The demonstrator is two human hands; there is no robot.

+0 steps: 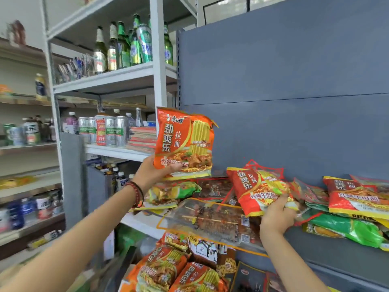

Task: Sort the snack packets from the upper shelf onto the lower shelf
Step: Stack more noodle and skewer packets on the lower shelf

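Left hand (155,173): fingers curled round orange packet (185,142), long axis upright, lifted off upper shelf (136,222). Right hand (277,216) grips red packet (259,188), which lies on the upper pile. Lower-shelf pile (166,268) lies straight below the left hand, so left likely drops first.

The orange noodle packet (185,142) reads 劲爽乐 拉面. The red packet (259,190) adds 红烧牛肉面. The silver cans (115,131) read HARBIN.

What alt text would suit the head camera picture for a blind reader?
A person's left hand holds an orange noodle packet upright while the right hand grips a red noodle packet on the heaped upper shelf. More packets lie below; drink bottles fill the white rack beside.
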